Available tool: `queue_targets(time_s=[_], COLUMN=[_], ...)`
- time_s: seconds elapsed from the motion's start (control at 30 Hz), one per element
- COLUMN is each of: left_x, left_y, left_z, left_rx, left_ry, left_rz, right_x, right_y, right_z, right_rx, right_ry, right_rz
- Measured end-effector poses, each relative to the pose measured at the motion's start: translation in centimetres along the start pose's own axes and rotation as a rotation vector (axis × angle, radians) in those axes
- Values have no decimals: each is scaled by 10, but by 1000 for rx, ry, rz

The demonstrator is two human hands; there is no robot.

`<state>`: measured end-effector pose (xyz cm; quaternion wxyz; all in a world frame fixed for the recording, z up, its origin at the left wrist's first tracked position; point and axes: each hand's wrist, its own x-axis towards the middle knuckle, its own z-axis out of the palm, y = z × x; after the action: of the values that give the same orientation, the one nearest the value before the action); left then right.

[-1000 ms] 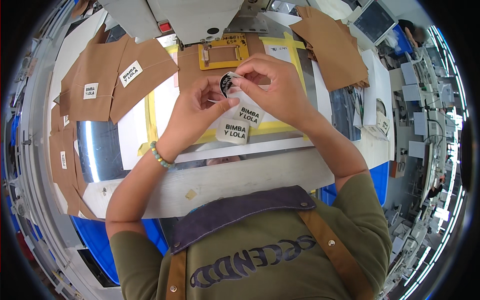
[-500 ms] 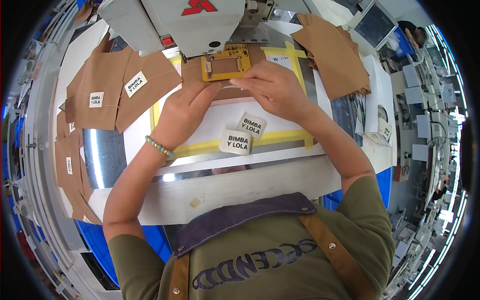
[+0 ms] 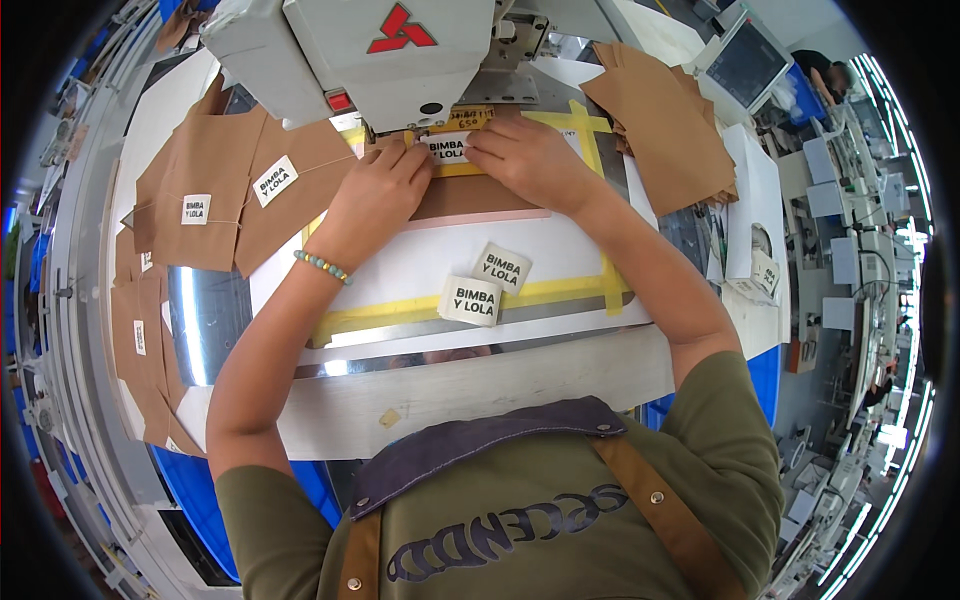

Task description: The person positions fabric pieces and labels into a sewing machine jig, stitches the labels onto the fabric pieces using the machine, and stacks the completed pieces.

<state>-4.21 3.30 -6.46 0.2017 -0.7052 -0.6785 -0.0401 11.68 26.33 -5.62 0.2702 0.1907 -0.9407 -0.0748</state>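
A white label (image 3: 447,150) with dark print lies over the yellow template frame (image 3: 472,119), on a brown fabric panel (image 3: 470,196) below the sewing machine head (image 3: 385,60). My left hand (image 3: 385,190) has its fingers bent together at the label's left edge. At the opposite edge, the closed fingers of my right hand (image 3: 530,165) pinch the label. The exact grip of the fingertips is partly hidden. Nearer to me, a small stack of labels (image 3: 470,301) overlaps another white label (image 3: 502,267) on the white sheet.
Brown panels with labels attached (image 3: 190,200) overlap at the left, joined by thread. A pile of brown panels (image 3: 660,130) lies at the right, before a screen (image 3: 746,56). Yellow tape (image 3: 400,315) borders the white work sheet. Another person (image 3: 825,75) is far right.
Both hands have moved away from me, from the frame's near edge to over its opening. The label now lies flat in view between them. The view has shifted slightly.
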Motion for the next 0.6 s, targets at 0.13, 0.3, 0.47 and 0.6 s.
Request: queue_targets(time_s=[0.13,0.3,0.47,0.6], left_x=[-10,-13,-13,-12], left_y=[7,6,1,2], left_z=[-9,-9,-5,-6], left_rx=[-267,-513,-522,-491], left_ry=[59,76,61,48], left_rz=[-139,-234,-228,-224], right_x=[-6,-11,-10,-9], right_y=[-4,-10,-9,-8], right_z=[-6,-13,-12,-12], right_rx=[12,86,166,194], right_ry=[-66,-68,-24,-59], right_rz=[27,131,187,208])
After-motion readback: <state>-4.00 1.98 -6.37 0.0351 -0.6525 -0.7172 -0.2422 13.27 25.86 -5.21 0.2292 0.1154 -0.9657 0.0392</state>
